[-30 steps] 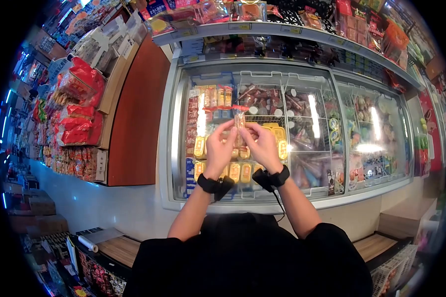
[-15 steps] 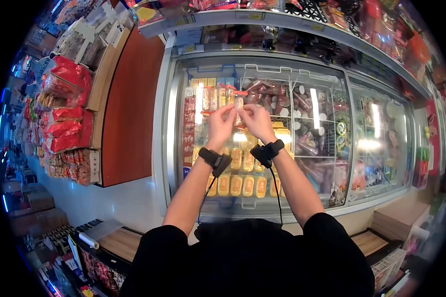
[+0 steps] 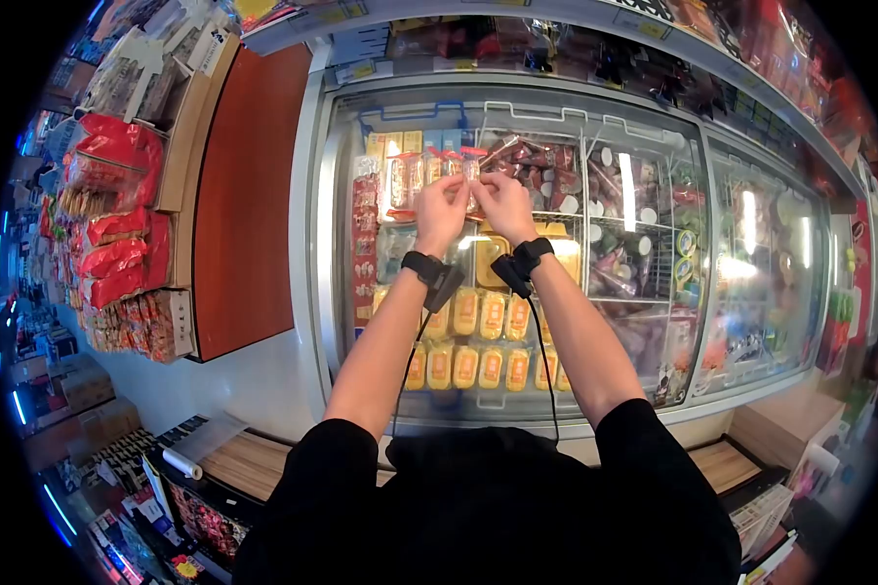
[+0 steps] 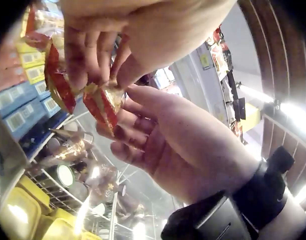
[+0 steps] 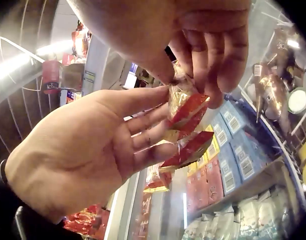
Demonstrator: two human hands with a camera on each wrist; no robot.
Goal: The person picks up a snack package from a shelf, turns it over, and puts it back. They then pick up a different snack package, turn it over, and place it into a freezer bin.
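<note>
At the left end of the freezer, my left hand [image 3: 442, 210] and right hand [image 3: 505, 203] meet at a small clear-wrapped packet [image 3: 471, 168] with red ends. Thumbs and fingertips of both hands pinch its wrapper, as the left wrist view shows at the packet's [image 4: 104, 106] red and gold end. In the right wrist view my right hand [image 5: 193, 45] comes from above and my left hand [image 5: 88, 135] from the side, with the packet [image 5: 188, 107] between them. Similar packets [image 3: 415, 177] stand in a row just left of it. What is inside the wrapper is hidden.
Yellow tubs [image 3: 465, 366] line the freezer's near part. Blue boxes [image 5: 235, 125] stand by the packets, and wrapped cones [image 3: 546, 175] lie in wire baskets to the right. A shelf [image 3: 595, 34] overhangs the back; a brown panel [image 3: 254, 205] stands at the left.
Both hands have moved farther toward the back of the freezer with the packet, now alongside the row of similar packets. The head view has shifted, showing more of the yellow tubs.
</note>
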